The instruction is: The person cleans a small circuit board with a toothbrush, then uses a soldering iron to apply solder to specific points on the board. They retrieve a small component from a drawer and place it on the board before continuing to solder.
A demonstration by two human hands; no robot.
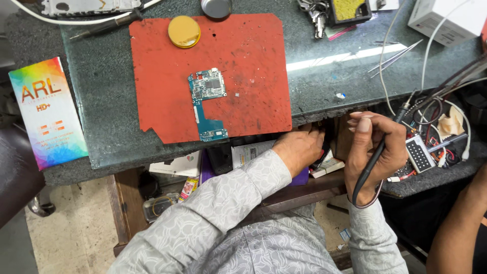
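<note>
A blue phone circuit board (207, 103) lies on a worn red mat (253, 61) on the glass-topped bench. My left hand (299, 149) reaches into the open drawer (284, 195) under the bench edge, among papers and small boxes; its fingertips are hidden. My right hand (369, 147) is closed around a black cable (366, 172) that loops down over my wrist. Both sleeves are grey and patterned.
A round yellow tin (184, 31) sits at the mat's top edge. A rainbow-coloured box (46, 112) lies at the left. Tweezers (395, 57), white cables, a white box (446, 20) and a small keypad device (419, 153) crowd the right. Another person's arm (459, 228) is at lower right.
</note>
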